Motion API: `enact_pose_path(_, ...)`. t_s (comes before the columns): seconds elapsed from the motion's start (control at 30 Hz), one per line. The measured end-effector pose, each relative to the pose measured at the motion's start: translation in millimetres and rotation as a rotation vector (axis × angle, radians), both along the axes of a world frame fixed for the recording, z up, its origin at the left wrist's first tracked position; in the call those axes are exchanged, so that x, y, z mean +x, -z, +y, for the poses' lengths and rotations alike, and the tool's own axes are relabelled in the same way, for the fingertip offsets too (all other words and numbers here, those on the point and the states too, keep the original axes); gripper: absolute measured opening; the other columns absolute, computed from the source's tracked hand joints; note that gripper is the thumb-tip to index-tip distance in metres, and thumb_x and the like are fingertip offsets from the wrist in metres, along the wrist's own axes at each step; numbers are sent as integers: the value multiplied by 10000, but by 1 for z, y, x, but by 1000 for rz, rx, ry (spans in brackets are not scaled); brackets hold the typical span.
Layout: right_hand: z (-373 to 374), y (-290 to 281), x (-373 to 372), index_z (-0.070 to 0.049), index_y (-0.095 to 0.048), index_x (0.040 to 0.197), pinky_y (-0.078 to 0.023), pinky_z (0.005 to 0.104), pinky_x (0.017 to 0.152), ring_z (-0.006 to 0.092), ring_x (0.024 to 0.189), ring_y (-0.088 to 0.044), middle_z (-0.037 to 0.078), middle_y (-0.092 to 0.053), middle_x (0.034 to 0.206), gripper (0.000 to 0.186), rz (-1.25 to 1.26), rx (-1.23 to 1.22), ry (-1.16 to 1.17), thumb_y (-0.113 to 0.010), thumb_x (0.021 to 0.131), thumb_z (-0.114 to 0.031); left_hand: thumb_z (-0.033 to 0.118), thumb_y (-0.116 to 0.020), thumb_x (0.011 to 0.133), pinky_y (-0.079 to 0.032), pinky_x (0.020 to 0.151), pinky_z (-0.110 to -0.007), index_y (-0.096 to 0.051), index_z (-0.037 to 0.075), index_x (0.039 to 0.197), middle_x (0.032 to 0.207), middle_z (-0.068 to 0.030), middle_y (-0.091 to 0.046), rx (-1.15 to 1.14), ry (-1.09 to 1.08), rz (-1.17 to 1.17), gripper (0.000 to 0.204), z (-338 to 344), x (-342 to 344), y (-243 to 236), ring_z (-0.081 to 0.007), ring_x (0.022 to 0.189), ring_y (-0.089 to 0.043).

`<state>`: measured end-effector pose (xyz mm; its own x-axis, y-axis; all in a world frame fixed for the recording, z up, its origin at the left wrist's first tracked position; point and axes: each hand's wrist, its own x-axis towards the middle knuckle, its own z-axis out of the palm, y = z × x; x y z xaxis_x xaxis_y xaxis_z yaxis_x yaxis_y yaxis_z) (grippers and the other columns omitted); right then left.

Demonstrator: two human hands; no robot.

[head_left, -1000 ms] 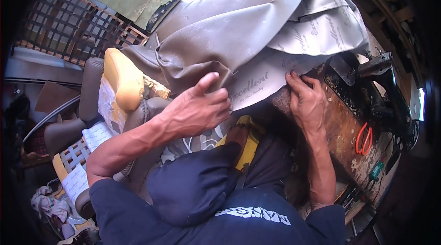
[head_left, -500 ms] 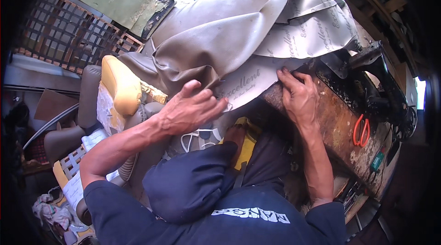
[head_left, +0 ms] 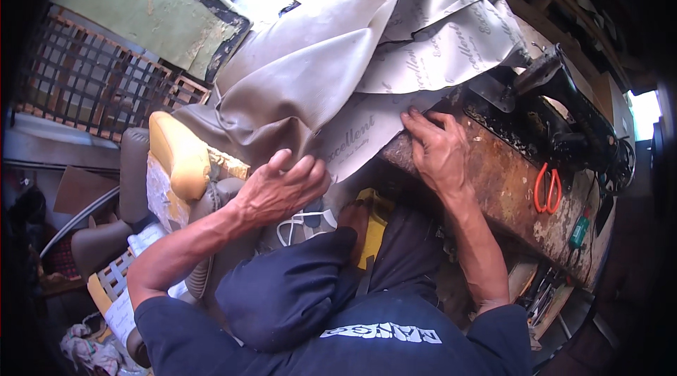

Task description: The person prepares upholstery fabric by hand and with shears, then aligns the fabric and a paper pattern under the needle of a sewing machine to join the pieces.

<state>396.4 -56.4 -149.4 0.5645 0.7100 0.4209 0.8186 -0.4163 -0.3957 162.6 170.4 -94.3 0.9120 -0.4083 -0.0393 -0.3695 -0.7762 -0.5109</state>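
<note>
A large grey-brown vinyl sheet [head_left: 282, 87] lies in folds across the centre, its pale printed backing [head_left: 352, 136] turned up along the near edge. My left hand [head_left: 278, 186] has its fingers curled at the lower left corner of this backing, fingertips partly hidden. My right hand [head_left: 437, 150] pinches the backing's edge where it lies on the worn wooden table [head_left: 501, 179]. Just beyond that hand stands a black sewing machine [head_left: 553, 115]. Orange-handled cutters [head_left: 546, 189] and a small green tool [head_left: 580, 231] rest on the table.
Yellow foam [head_left: 180, 150] on grey-brown padded seat parts [head_left: 134, 171] sits at left. Behind are a webbed wooden frame [head_left: 99, 73] and a peeling green panel [head_left: 141, 16]. A rag pile [head_left: 92, 348] lies at lower left, tools [head_left: 543, 291] under the table's right end.
The view has shifted, with sheet and table appearing farther left. My left hand's raised index finger has bent down at the sheet's edge. My right hand stays on the backing.
</note>
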Motion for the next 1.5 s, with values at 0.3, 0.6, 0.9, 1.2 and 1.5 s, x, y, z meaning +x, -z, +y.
enact_pose_path(0.3, -2, 3, -1, -108, -775, 1238, -494, 466, 1016, 339, 1111, -649, 93, -757, 1271, 417, -12, 46, -7, -716, 825, -79, 238, -650, 854, -310, 988, -438, -556, 221, 1341, 1048, 24, -562, -285, -69, 81, 497, 3, 9, -6, -156, 1092, -534)
enact_pose_path(0.6, -1, 12, -10, -78, -731, 1298, -463, 512, 1063, 348, 1161, -635, 124, -720, 1317, 441, 8, 93, -34, -714, 857, -76, 293, -772, 817, -352, 941, -431, -642, 218, 1289, 1129, 2, -614, -345, -50, 48, 495, 12, 0, -2, -196, 1110, -556)
enact_pose_path(0.9, 7, 1, -28, -181, -700, 1374, -365, 579, 1153, 363, 1339, -560, 119, -627, 1466, 520, -72, 78, -31, -675, 860, -110, 215, -763, 802, -447, 838, -381, -683, 59, 969, 813, -18, -604, -489, 69, 127, 242, -13, 26, -37, -174, 852, -599)
enact_pose_path(1.2, 28, 8, -54, -145, -709, 1285, -223, 709, 1226, 366, 1489, -438, 183, -535, 1539, 493, -81, -51, -267, -684, 794, -176, 226, -714, 957, -482, 1056, -470, -737, 51, 1141, 1231, -159, -707, -747, -110, -213, 255, 31, 192, -54, -364, 1212, -643)
enact_pose_path(1.5, -16, -8, -36, -60, -687, 1096, -414, 527, 1210, 365, 1415, -538, 156, -605, 1476, 348, 61, -2, -574, -746, 766, -150, 588, -550, 1008, -491, 1097, -501, -444, 77, 1578, 1541, -319, -478, -509, -800, 302, 773, 58, 175, -43, -467, 1316, -588)
